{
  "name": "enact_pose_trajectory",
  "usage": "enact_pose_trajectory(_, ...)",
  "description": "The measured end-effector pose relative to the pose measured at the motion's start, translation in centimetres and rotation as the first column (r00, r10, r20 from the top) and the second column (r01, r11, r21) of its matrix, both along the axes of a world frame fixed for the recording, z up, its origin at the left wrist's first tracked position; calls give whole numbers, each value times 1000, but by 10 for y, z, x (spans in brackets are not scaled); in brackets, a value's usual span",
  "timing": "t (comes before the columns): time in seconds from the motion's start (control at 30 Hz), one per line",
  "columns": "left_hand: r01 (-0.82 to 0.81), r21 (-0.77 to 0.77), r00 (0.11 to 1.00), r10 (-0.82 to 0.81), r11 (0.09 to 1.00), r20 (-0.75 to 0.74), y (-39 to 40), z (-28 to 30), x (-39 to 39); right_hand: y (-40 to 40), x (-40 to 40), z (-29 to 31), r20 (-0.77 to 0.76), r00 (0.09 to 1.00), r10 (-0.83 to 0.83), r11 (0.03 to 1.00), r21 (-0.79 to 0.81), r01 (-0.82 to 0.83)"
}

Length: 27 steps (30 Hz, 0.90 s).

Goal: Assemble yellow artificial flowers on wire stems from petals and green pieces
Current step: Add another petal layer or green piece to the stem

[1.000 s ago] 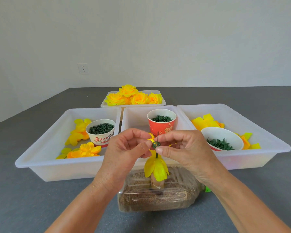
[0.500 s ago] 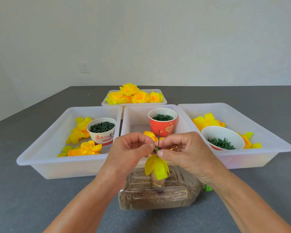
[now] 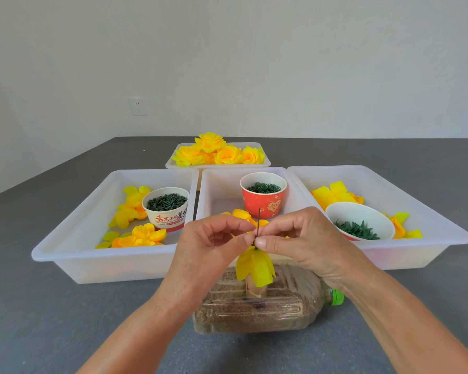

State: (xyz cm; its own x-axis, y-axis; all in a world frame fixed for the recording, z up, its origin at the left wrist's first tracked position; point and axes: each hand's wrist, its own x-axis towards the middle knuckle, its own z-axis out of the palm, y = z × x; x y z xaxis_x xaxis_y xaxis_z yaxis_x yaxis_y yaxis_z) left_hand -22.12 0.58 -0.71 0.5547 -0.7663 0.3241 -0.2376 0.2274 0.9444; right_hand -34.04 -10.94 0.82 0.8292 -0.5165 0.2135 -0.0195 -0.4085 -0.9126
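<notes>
**Both hands pinching at the wire above a half-built flower**

Grey tabletop (image 3: 38, 306) is carrying four white trays under a plain pale wall. Standing upright between the hands, a thin dark wire stem (image 3: 259, 220) is poking up past the fingertips. Below the fingers, yellow petals (image 3: 254, 268) are hanging downward in a closed, drooping bell, just above a clear bottle (image 3: 268, 309) of brown grains lying on its side. The left hand (image 3: 208, 247) and right hand (image 3: 303, 238) are both curling in, thumb and forefinger tips meeting at the wire atop the petals. A small green piece, plainly visible on the wire a second ago, is now sitting lower and almost hidden between the fingertips. More wire is showing above the fingers than before. Finished yellow flowers (image 3: 216, 153) are filling the far tray (image 3: 265, 164).
</notes>
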Motion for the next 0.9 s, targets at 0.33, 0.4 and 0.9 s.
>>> enact_pose_trajectory(0.33,-67,41,998,67,997,16,2,-4,1,2,-4,1,56,998,-21,993,118,14)
enact_pose_trajectory(0.4,-74,51,997,74,996,14,1,-6,1,3,-3,0,71,997,-35,990,141,25)
enact_pose_trajectory(0.9,-58,84,998,58,995,-2,-2,-12,1,1,-3,-4,112,993,-31,979,203,7)
